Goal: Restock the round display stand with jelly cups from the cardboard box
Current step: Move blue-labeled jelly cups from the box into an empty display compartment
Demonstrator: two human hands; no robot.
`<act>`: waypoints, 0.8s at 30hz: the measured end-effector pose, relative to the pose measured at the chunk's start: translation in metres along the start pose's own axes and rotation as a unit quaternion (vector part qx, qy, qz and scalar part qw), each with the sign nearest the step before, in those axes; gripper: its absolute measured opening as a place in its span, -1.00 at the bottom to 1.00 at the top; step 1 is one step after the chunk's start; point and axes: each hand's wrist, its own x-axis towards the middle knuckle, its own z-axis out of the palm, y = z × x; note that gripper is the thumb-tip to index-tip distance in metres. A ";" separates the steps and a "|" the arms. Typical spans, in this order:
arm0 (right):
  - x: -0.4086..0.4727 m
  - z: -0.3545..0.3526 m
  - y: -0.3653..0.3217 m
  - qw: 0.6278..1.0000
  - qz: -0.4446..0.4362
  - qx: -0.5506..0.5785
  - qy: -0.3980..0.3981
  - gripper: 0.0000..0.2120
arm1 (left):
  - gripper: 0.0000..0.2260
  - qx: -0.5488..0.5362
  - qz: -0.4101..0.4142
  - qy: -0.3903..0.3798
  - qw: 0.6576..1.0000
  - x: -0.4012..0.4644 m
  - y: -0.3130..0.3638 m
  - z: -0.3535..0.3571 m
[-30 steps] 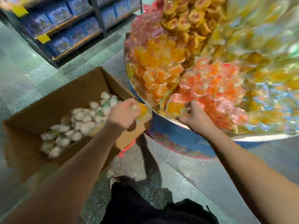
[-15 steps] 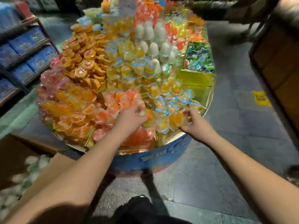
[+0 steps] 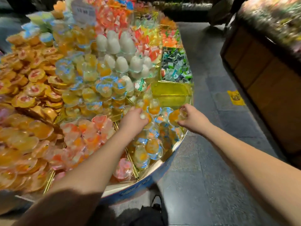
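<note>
We stand at the round display stand (image 3: 143, 181), whose blue outer wall and pale rim curve across the lower centre of the view. Both our hands work over the compartment of clear jelly cups with orange filling (image 3: 151, 145) at the near right edge of the stand.

Left hand (image 3: 136, 119): fingers curled down around a jelly cup (image 3: 147, 117) with an orange centre, held just above the cups already lying in that compartment. A small white piece shows between the fingers; we cannot tell what it is.

Right hand (image 3: 191, 118): thumb and fingers pinch a second orange jelly cup (image 3: 175, 117) at the right side of the same compartment, near the rim. The two hands are apart, with several loose cups between them.

Surrounding stock:
- Pink and orange cups (image 3: 91, 134) fill the compartment to the left of our left forearm.
- White egg-shaped jellies (image 3: 121, 62) stand upright further back.
- A gold-walled compartment (image 3: 171, 90) sits behind our right hand, with green and white wrapped sweets (image 3: 175, 69) beyond it.
- A price card (image 3: 83, 11) stands at the top; its print is blurred.

The cardboard box is out of view.
</note>
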 end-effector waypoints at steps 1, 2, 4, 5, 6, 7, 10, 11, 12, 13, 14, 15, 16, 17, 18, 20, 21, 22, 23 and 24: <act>0.012 0.002 0.002 1.000 0.002 -0.004 -0.006 -0.41 | -0.56 0.006 -0.002 -0.005 1.000 0.011 0.000 0.002; 0.022 0.005 0.003 1.000 0.002 -0.009 -0.015 -0.40 | -0.55 0.010 -0.004 -0.011 1.000 0.021 -0.001 0.005; 0.039 0.013 0.003 0.999 -0.004 -0.016 -0.034 -0.36 | -0.54 0.018 -0.005 -0.022 1.000 0.036 -0.003 0.010; 0.046 0.018 0.003 0.999 -0.008 -0.017 -0.042 -0.35 | -0.54 0.027 -0.003 -0.025 0.999 0.041 -0.005 0.012; 0.052 0.023 0.002 0.999 -0.011 -0.018 -0.050 -0.35 | -0.55 0.036 -0.001 -0.030 0.999 0.045 -0.007 0.014; 0.057 0.028 0.000 0.998 -0.014 -0.021 -0.056 -0.35 | -0.56 0.045 0.001 -0.034 0.998 0.048 -0.009 0.015; 0.070 0.044 -0.009 0.996 -0.030 -0.028 -0.078 -0.35 | -0.61 0.062 -0.002 -0.036 0.997 0.050 -0.016 0.016; 0.074 0.049 -0.013 0.995 -0.038 -0.024 -0.085 -0.34 | -0.64 0.062 -0.004 -0.034 0.998 0.050 -0.018 0.015; 0.076 0.054 -0.017 0.995 -0.045 -0.019 -0.090 -0.33 | -0.67 0.061 -0.005 -0.031 0.998 0.049 -0.021 0.015; 0.078 0.059 -0.021 0.994 -0.051 -0.015 -0.091 -0.32 | -0.69 0.060 -0.006 -0.031 0.998 0.048 -0.024 0.014; 0.080 0.064 -0.024 0.994 -0.056 -0.011 -0.092 -0.32 | -0.70 0.059 -0.010 -0.032 0.998 0.047 -0.027 0.014; 0.081 0.068 -0.028 0.994 -0.058 -0.008 -0.092 -0.32 | -0.70 0.062 -0.016 -0.034 0.997 0.046 -0.029 0.014; 0.082 0.072 -0.030 0.994 -0.056 -0.004 -0.091 -0.32 | -0.70 0.067 -0.025 -0.036 0.997 0.044 -0.031 0.014; 0.083 0.076 -0.032 0.995 -0.053 -0.001 -0.088 -0.32 | -0.70 0.074 -0.035 -0.037 0.996 0.043 -0.033 0.015; 0.083 0.080 -0.034 0.995 -0.050 0.002 -0.084 -0.32 | -0.69 0.079 -0.045 -0.038 0.995 0.041 -0.034 0.016; 0.083 0.087 -0.036 0.996 -0.044 0.006 -0.077 -0.32 | -0.68 0.079 -0.059 -0.045 0.994 0.039 -0.036 0.020; 0.084 0.090 -0.036 0.996 -0.043 0.007 -0.074 -0.32 | -0.68 0.077 -0.066 -0.049 0.994 0.039 -0.036 0.022; 0.083 0.094 -0.037 0.997 -0.042 0.008 -0.070 -0.33 | -0.68 0.077 -0.070 -0.052 0.993 0.038 -0.037 0.023; 0.083 0.097 -0.038 0.997 -0.041 0.007 -0.065 -0.33 | -0.68 0.079 -0.074 -0.054 0.993 0.038 -0.036 0.024; 0.083 0.100 -0.039 0.997 -0.040 0.008 -0.061 -0.34 | -0.68 0.081 -0.076 -0.055 0.992 0.038 -0.036 0.025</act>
